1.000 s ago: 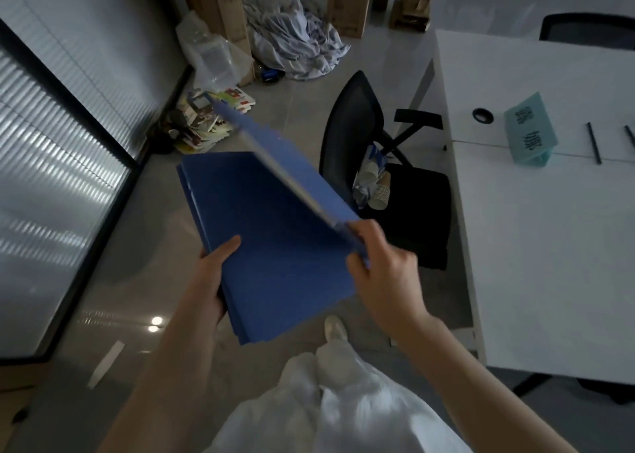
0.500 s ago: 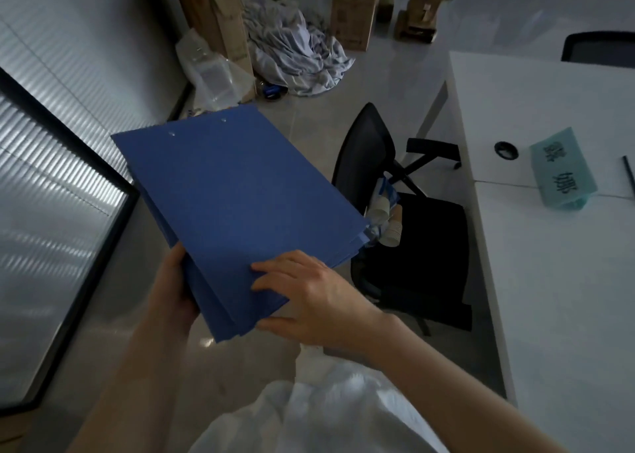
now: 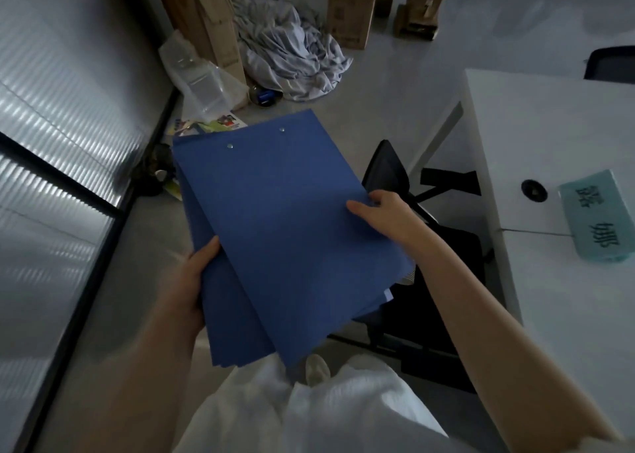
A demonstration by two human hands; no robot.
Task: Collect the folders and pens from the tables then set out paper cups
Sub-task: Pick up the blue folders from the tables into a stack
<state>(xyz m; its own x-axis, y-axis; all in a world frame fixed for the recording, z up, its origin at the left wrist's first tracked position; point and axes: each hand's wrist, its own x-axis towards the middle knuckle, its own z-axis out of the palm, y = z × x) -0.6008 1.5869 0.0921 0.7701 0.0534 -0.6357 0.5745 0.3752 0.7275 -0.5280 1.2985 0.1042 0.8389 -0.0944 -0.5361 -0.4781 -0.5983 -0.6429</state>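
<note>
I hold a stack of blue folders flat in front of me, above the floor. The top folder shows two metal rivets near its far edge, and the lower folders fan out at the near left. My left hand grips the stack's left edge, thumb on top. My right hand holds the right edge of the top folder, fingers on its cover. The folders hide most of the black chair's seat, so no paper cups or pens show.
A white table stands at the right with a green name card and a cable hole. A black office chair is tucked beside it. Cardboard boxes, crumpled cloth and a plastic bin lie by the glass wall.
The top folder, raised on edge a second ago, now lies flat on the stack. My right hand slid from the near end to the folder's right edge. The view shifted closer to the stack.
</note>
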